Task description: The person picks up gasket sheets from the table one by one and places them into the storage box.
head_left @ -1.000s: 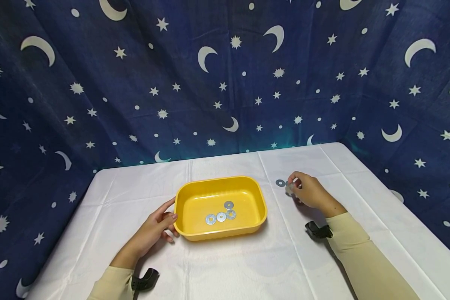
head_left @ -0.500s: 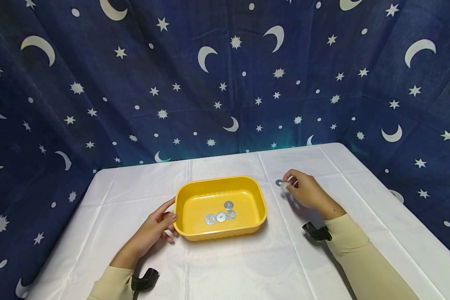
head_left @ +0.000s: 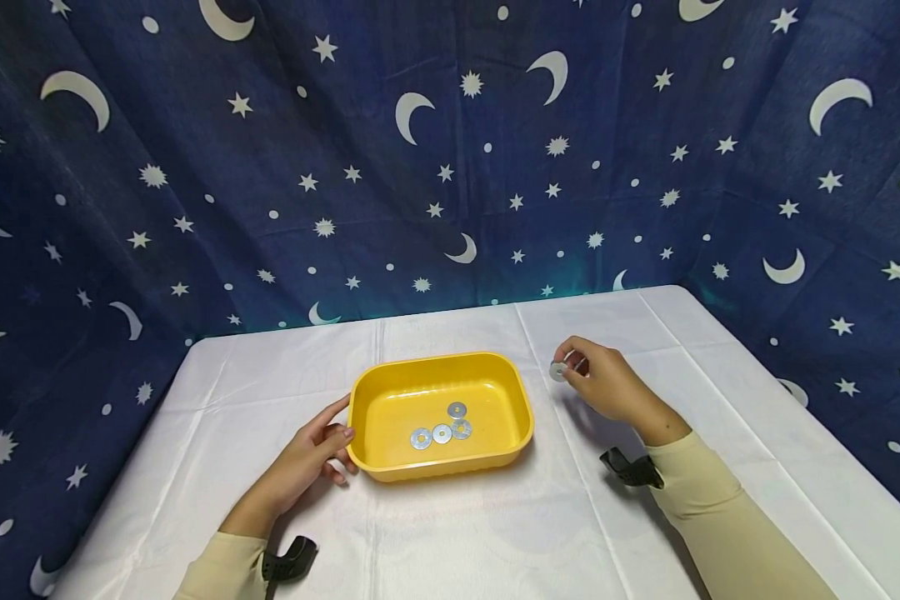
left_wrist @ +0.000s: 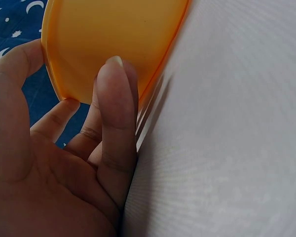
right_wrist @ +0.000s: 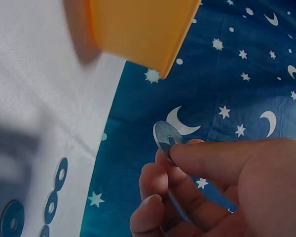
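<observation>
A yellow plastic tray (head_left: 495, 450) sits mid-table, with several flat metal washers (head_left: 421, 438) on its floor. At the tray's left end my left hand (head_left: 311, 462) holds it, thumb at the rim and fingers against the outer wall. To the right of the tray, my right hand (head_left: 607, 383) pinches a metal washer (right_wrist: 164, 134) between thumb and fingers, above the table. In the right wrist view several more washers (right_wrist: 50, 207) lie on the cloth; the hand mostly hides these in the head view.
A white cloth (head_left: 465, 542) covers the table. Behind and at both sides hangs a dark blue curtain (head_left: 375, 208) with moons and stars. A black wrist strap device (head_left: 291, 560) is on the left wrist, another black device (head_left: 632, 468) on the right.
My right hand has moved a little to the left with the pinched washer, across the washers lying there. The left hand and the tray stay where they were.
</observation>
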Available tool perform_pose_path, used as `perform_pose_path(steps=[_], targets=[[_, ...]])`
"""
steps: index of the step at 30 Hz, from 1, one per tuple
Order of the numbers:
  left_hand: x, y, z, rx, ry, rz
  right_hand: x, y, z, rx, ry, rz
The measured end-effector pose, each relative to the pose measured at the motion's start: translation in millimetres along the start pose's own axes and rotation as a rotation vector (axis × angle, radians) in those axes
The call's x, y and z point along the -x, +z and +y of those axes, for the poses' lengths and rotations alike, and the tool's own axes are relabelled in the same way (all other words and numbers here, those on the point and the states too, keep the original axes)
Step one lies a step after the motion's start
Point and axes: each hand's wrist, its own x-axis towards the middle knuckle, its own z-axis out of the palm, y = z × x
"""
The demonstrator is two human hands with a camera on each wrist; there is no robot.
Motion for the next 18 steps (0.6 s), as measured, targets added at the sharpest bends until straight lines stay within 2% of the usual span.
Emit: perform_pose_path(steps=[18], targets=[[1.0, -0.3, 0.9, -0.003, 0.010, -0.002, 8.2, -2, -26, -0.077, -0.067, -0.027]])
